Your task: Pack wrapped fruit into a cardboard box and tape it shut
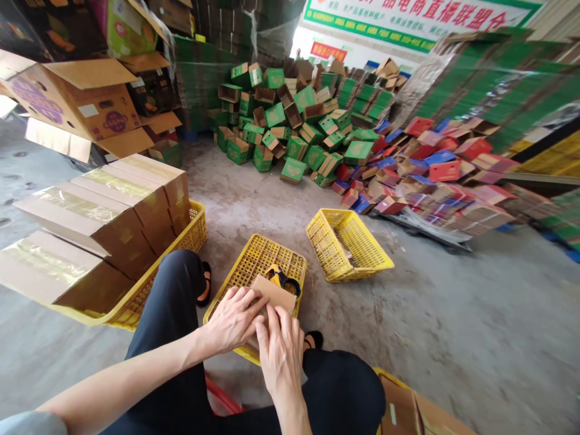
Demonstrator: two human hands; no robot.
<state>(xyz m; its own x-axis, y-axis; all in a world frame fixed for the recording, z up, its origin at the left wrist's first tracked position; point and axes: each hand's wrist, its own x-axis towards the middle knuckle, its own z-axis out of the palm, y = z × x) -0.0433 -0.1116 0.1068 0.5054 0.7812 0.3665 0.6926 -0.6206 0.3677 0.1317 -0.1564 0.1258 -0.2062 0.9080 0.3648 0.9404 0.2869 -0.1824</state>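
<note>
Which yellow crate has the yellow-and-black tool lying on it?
The middle crate, where the tool lies just beyond the left hand and right hand. The left crate holds taped cartons; the open crate stands apart.

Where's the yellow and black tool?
Near the middle of the head view, on the right part of the yellow crate between the knees, the tool lies just past the cardboard under the left hand and right hand.

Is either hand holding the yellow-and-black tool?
No, the left hand and right hand are on cardboard; the tool lies beyond them on the yellow crate.
</note>
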